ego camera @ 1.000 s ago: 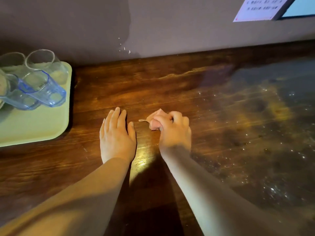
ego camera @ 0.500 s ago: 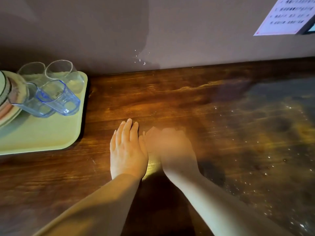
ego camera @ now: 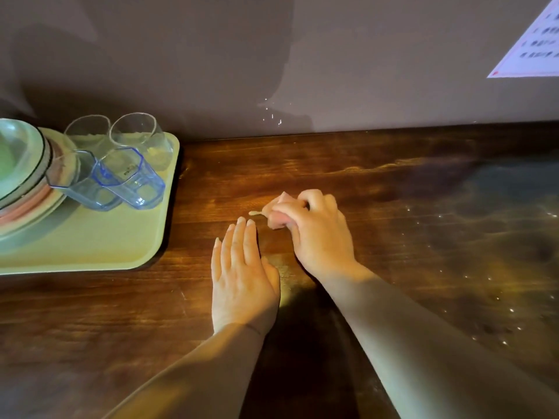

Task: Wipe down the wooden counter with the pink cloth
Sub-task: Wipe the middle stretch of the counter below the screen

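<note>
The dark wooden counter (ego camera: 378, 192) fills most of the view. My right hand (ego camera: 317, 234) grips a small bunched pink cloth (ego camera: 276, 214) and presses it on the wood near the middle; only the cloth's left end shows past the curled fingers. My left hand (ego camera: 242, 279) lies flat on the counter just left of and nearer than the right hand, fingers straight and together. The right part of the counter looks wet, with a shiny film and small bright droplets (ego camera: 484, 267).
A yellow-green tray (ego camera: 90, 252) sits at the left, against the wall. It holds stacked plates (ego camera: 21, 176) and several clear cups (ego camera: 130, 176) lying on their sides. A grey wall (ego camera: 272, 55) runs behind the counter, with a printed sheet (ego camera: 532, 46) at the top right.
The view has shifted left, so the tray and plates show more. My right hand with the cloth moved slightly away from me, ahead of the left hand. My left hand stays flat.
</note>
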Demonstrator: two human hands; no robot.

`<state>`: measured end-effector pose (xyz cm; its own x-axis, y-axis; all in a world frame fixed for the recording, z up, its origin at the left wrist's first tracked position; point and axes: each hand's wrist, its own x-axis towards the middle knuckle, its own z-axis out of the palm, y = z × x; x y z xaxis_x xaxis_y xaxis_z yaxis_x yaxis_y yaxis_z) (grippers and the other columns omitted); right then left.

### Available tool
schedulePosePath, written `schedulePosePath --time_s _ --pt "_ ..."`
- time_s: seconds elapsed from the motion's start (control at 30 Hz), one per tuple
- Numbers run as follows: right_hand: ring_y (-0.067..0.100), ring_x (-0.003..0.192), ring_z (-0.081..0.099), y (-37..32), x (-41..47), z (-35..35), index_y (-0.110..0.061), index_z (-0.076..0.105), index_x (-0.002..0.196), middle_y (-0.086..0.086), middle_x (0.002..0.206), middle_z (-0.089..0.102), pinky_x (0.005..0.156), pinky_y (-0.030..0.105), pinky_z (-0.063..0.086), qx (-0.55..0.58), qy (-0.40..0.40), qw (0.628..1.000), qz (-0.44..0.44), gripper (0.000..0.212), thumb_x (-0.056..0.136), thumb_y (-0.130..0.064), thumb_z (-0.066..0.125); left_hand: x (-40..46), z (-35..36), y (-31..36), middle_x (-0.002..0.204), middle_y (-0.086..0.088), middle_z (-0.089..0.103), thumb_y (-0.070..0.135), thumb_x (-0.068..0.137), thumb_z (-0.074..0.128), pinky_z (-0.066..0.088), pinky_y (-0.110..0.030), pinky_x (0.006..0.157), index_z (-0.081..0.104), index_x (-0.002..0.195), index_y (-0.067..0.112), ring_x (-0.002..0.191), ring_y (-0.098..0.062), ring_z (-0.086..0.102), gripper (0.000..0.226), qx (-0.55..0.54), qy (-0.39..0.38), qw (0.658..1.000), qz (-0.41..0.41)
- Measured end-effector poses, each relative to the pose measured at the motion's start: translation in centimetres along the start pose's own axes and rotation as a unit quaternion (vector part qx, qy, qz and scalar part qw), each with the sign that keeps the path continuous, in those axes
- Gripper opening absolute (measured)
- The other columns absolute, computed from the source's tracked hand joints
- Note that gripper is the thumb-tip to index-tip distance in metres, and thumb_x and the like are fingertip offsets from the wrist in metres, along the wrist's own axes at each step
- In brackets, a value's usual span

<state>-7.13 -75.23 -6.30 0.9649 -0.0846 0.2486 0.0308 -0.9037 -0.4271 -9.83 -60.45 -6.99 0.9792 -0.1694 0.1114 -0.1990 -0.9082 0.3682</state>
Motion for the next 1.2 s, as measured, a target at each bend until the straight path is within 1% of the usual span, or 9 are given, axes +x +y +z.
schedulePosePath --time_s 0.1,0.3,0.47,0.6,0.67,0.83,0.97,1.07,1.2 --pt "0.018 0.100 0.046 -2.0 0.6 1.4 -0.042 0.064 0.117 -0.004 0.115 0.051 0.080 0.033 0.045 0.000 0.050 0.992 0.115 0.031 0.093 -0.022 0.066 -0.1 0.0 0.1 0.158 -0.012 0.033 0.014 0.093 0.053 0.015 -0.044 0.122 0.032 0.151 0.007 0.148 -0.026 0.027 0.062 0.001 0.016 1.000 -0.009" --pt "0.020 0.096 0.046 0.2 0.2 0.4 -0.040 0.064 0.113 -0.005 0.111 0.050 0.075 0.031 0.036 -0.002 -0.021 0.996 -0.086 0.025 0.095 -0.024 0.060 0.1 0.1 0.1 0.157 -0.012 0.034 0.021 0.094 0.037 0.018 -0.047 0.121 0.035 0.150 0.006 0.148 -0.026 0.028 0.058 0.023 0.008 1.000 0.007" --pt "0.023 0.113 0.043 2.3 5.0 0.6 -0.040 0.059 0.127 0.001 0.128 0.047 0.089 0.035 0.049 -0.037 0.033 0.988 0.146 0.040 0.094 -0.020 0.065 0.4 0.4 -0.2 0.159 -0.009 0.032 0.020 0.094 0.047 0.022 -0.048 0.121 0.040 0.149 0.013 0.149 -0.026 0.023 0.055 0.060 -0.019 0.998 0.015" --pt "0.024 0.106 0.047 0.9 2.5 1.4 -0.033 0.063 0.124 -0.001 0.125 0.055 0.082 0.040 0.043 -0.058 -0.011 0.992 -0.109 0.038 0.092 -0.012 0.065 0.3 0.5 -0.2 0.155 -0.012 0.038 0.015 0.090 0.054 0.029 -0.052 0.118 0.045 0.145 0.010 0.146 -0.029 0.030 0.056 0.061 -0.003 0.998 0.019" --pt "0.026 0.104 0.046 3.1 4.0 0.2 -0.035 0.065 0.120 -0.001 0.123 0.057 0.081 0.041 0.040 -0.064 -0.027 0.987 -0.142 0.034 0.094 -0.014 0.060 0.3 0.5 -0.2 0.154 -0.012 0.038 0.017 0.090 0.050 0.028 -0.051 0.118 0.045 0.145 0.010 0.146 -0.029 0.030 0.055 0.061 0.002 0.998 0.026" --pt "0.026 0.122 0.040 3.7 7.7 1.0 -0.038 0.050 0.139 0.002 0.140 0.046 0.097 0.037 0.040 -0.066 0.044 0.983 0.168 0.047 0.097 -0.021 0.061 0.3 0.5 -0.3 0.155 -0.010 0.037 0.022 0.092 0.044 0.028 -0.050 0.118 0.043 0.146 0.013 0.147 -0.027 0.029 0.055 0.072 -0.004 0.997 0.022" --pt "0.018 0.125 0.040 1.1 5.2 1.8 -0.045 0.052 0.126 -0.013 0.142 0.047 0.099 0.038 0.037 0.043 0.023 0.999 0.001 0.044 0.098 -0.011 0.058 0.3 0.5 -0.3 0.154 -0.011 0.039 0.021 0.092 0.042 0.029 -0.051 0.118 0.044 0.145 0.011 0.146 -0.028 0.031 0.054 0.076 0.002 0.997 0.023" --pt "0.020 0.125 0.038 3.7 5.9 0.6 -0.048 0.053 0.130 -0.013 0.148 0.043 0.100 0.040 0.035 -0.019 -0.035 0.994 -0.099 0.048 0.101 -0.010 0.051 0.4 0.4 -0.2 0.154 -0.010 0.038 0.026 0.093 0.029 0.028 -0.050 0.118 0.043 0.146 0.012 0.146 -0.028 0.030 0.056 0.081 0.000 0.996 0.024" --pt "0.024 0.119 0.038 6.9 9.6 -0.4 -0.047 0.048 0.132 -0.005 0.144 0.044 0.089 0.032 0.030 -0.082 0.032 0.983 0.162 0.049 0.097 -0.013 0.057 0.4 0.5 -0.3 0.156 -0.009 0.036 0.028 0.094 0.028 0.028 -0.050 0.119 0.042 0.147 0.012 0.147 -0.027 0.028 0.057 0.080 -0.008 0.996 0.025"
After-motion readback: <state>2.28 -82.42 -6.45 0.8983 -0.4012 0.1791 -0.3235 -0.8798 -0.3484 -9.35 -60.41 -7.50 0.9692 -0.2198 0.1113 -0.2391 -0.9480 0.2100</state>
